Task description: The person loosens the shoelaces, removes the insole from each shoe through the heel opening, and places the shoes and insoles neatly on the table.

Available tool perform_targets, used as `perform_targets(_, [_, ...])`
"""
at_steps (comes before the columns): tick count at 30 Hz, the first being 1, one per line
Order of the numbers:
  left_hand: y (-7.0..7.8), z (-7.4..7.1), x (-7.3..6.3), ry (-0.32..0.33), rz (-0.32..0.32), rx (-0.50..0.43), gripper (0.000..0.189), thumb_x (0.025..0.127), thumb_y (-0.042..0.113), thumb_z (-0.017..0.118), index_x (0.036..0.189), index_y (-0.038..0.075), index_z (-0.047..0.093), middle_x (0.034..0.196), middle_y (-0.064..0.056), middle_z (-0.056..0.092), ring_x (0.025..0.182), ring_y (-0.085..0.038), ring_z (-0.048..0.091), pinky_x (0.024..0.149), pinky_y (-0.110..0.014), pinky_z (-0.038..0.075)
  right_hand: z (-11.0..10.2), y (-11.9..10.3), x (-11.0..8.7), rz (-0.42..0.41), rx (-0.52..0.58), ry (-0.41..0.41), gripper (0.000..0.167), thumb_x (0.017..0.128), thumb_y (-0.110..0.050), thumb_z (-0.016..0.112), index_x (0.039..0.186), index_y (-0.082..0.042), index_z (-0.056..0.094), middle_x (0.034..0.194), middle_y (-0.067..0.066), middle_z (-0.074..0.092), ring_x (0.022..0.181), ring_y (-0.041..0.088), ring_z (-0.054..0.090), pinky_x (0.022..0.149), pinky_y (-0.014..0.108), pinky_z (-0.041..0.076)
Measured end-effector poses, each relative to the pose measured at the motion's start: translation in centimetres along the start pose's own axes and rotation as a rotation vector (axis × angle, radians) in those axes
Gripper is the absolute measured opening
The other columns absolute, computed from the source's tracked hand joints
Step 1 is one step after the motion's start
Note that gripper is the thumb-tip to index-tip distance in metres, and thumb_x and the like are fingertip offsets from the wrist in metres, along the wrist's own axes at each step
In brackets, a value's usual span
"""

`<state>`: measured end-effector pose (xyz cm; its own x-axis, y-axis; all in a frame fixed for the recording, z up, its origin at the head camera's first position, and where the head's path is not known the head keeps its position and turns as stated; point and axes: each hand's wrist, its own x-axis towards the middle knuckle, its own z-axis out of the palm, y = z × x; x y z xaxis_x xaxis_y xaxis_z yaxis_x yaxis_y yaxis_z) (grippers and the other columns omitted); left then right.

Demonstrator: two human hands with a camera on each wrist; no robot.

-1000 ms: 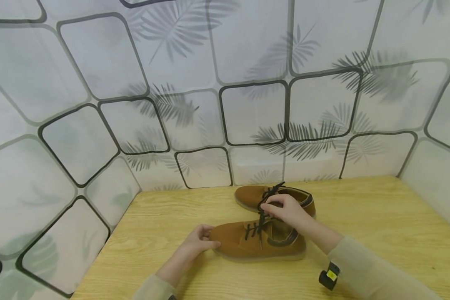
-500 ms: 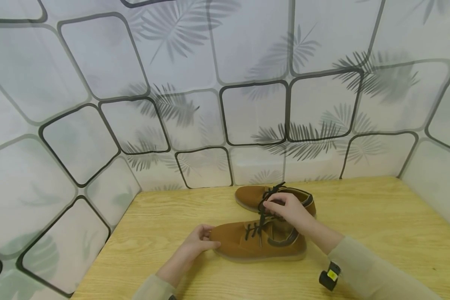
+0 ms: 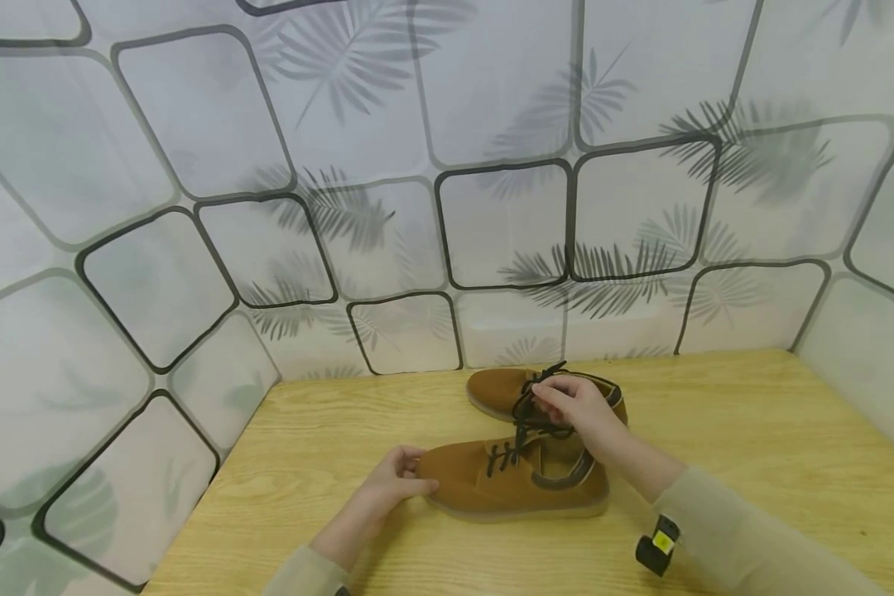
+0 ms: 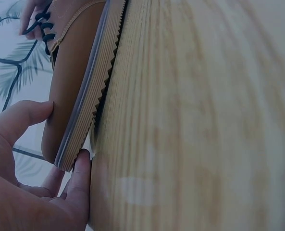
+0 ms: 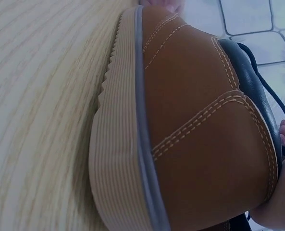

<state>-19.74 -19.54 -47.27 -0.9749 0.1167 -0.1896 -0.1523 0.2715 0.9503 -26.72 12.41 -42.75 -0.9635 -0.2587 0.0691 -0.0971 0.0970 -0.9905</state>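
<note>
A brown leather shoe with black laces stands on the table, toe to the left. My left hand grips its toe. In the left wrist view, the thumb presses the upper and the fingers lie by the sole's tip. Above the shoe's opening my right hand pinches a black shoelace between thumb and fingers. The right wrist view shows the shoe's heel and a strand of lace; most of the right hand is hidden there. Behind it, partly covered by the right hand, lies the matching shoe.
The wooden table reaches back to a pale wall covering with dark outlines and leaf prints. Side panels of the same pattern flank it. A small black device is strapped at the right wrist.
My right hand has moved slightly to the right, drawing the shoelace with it. The lace end that hung over the near shoe's side no longer shows there. My left hand has stayed put.
</note>
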Motion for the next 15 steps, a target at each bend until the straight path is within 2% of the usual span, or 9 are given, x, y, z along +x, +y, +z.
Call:
perform_targets(7, [-0.10,-0.09,-0.01,-0.006,-0.001,-0.004,0.062,0.087,0.004,0.078,0.141,-0.006,0.050,0.124,-0.014,0.059,0.104,-0.020,0.057,0.090,-0.028,0.047,0.09,-0.10,0.04,0.031,0.100,0.050,0.021,0.108,-0.017,0.059,0.101,0.001,0.067,0.080,-0.004,0.061,0.072,0.009,0.052,0.073,0.029,0.051])
perform_targets(15, [-0.14,-0.10,0.00,-0.002,0.006,0.001,0.062,0.086,0.004,0.078,0.140,-0.006,0.051,0.122,-0.013,0.060,0.104,-0.020,0.058,0.089,-0.027,0.047,0.14,-0.46,0.05,0.057,0.141,0.068,0.021,0.110,-0.021,0.058,0.107,-0.002,0.068,0.084,-0.006,0.062,0.075,0.008,0.052,0.077,0.027,0.051])
